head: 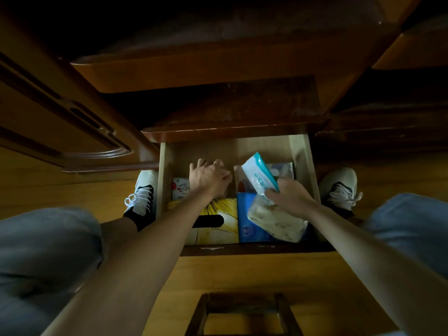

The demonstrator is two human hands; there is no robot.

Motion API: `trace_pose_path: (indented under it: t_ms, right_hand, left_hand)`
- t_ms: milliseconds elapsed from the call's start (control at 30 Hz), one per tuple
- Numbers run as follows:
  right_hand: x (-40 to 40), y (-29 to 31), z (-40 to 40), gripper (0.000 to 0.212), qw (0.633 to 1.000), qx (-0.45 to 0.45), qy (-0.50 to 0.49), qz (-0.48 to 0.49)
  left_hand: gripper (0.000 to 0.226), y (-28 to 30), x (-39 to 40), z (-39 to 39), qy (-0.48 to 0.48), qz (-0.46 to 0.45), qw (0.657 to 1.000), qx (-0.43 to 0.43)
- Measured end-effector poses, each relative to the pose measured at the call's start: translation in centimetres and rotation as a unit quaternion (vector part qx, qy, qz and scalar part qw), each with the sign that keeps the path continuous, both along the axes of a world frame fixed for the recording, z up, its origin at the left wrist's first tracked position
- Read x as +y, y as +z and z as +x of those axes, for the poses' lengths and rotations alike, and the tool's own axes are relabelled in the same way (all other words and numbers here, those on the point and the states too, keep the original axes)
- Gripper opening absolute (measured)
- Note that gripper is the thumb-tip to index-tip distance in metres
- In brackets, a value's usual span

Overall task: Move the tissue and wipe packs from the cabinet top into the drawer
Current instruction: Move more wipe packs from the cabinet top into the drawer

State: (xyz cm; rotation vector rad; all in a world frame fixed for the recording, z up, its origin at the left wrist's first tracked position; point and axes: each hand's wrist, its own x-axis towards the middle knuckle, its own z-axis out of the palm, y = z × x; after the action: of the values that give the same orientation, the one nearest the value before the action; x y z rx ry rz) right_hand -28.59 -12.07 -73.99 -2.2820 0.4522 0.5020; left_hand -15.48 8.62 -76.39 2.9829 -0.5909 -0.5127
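The right hand point(289, 196) gripped a white and teal wipe pack point(259, 174) by its near end, holding it tilted above the right side of the open drawer point(303, 161). The left hand point(209, 178) reached into the far middle of the drawer, fingers curled down over something beneath the palm; whether it clasped anything could not be told.

Just below the right hand lay a cream tissue pack point(276, 220) with a printed pattern, resting at a slant on top of a blue pack point(247, 214) at the near right of the drawer. To the left of these, a yellow tissue box point(218, 219) with a dark oval slot filled the near left part, with the left forearm crossing over it. A small white pack with red print point(180, 189) sat at the left wall, just beside the left wrist. Behind the wipe pack, at the far right, another pale packet point(283, 169) was partly hidden.

The dark wooden cabinet top point(230, 110) showed above the drawer. A shoe point(143, 197) stood on the floor at either side of the drawer, and jean-covered knees point(46, 243) framed the near edge. A wooden stool point(242, 311) sat nearest, below the arms.
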Motion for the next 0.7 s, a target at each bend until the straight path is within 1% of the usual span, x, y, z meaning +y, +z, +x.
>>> trace_pose_path:
  t_ms: [67, 133, 233, 300, 367, 400, 433, 500, 567, 600, 633, 700]
  right_hand:
    - [-0.1, -0.3, 0.1, 0.036, 1.000, 0.001, 0.005, -0.006]
    - [-0.2, -0.6, 0.2, 0.035, 1.000, 0.003, 0.003, -0.009]
    - [-0.1, -0.9, 0.2, 0.035, 1.000, -0.002, -0.007, -0.009]
    - [0.0, -0.7, 0.1, 0.042, 1.000, -0.002, -0.004, 0.005]
    - [-0.2, -0.1, 0.1, 0.050, 0.999, -0.013, 0.009, 0.028]
    - [-0.4, 0.3, 0.1, 0.049, 0.999, -0.022, 0.006, 0.036]
    - [-0.7, 0.9, 0.2, 0.045, 0.999, -0.033, -0.003, 0.041]
    - [-1.3, 2.1, 0.6, 0.039, 0.998, -0.057, -0.021, 0.017]
    - [-2.0, 2.7, 1.0, 0.017, 0.995, -0.091, -0.020, -0.042]
    - [-2.3, 2.8, 1.2, 0.013, 0.991, -0.109, -0.018, -0.078]
    - [-2.6, 2.7, 1.4, 0.016, 0.986, -0.129, -0.020, -0.108]
    - [-3.0, 2.2, 2.2, 0.021, 0.983, -0.136, -0.031, -0.124]
  left_hand:
    - [0.048, -1.0, 0.6, 0.0, -0.021, 0.041, 0.999, 0.016]
    - [0.053, -1.8, 1.2, -0.1, -0.009, 0.066, 0.996, 0.051]
    - [0.057, -1.9, 1.2, 0.0, 0.010, 0.077, 0.994, 0.072]
    - [0.059, -1.6, 1.1, 0.1, -0.006, 0.079, 0.995, 0.063]
    - [0.055, -1.4, 1.3, 0.1, -0.039, 0.087, 0.993, 0.064]
    - [0.053, -1.3, 1.5, 0.2, -0.047, 0.081, 0.993, 0.071]
    - [0.049, -1.3, 1.7, 0.3, -0.051, 0.065, 0.993, 0.086]
    - [0.042, -1.5, 2.4, 0.3, -0.047, 0.011, 0.992, 0.116]
    - [0.043, -1.6, 3.1, 0.1, -0.056, -0.027, 0.993, 0.104]
    - [0.047, -1.5, 3.4, 0.0, -0.065, -0.046, 0.994, 0.080]
    - [0.048, -1.4, 3.6, -0.2, -0.069, -0.072, 0.994, 0.052]
    - [0.047, -1.0, 4.0, -0.9, -0.060, -0.125, 0.990, 0.017]
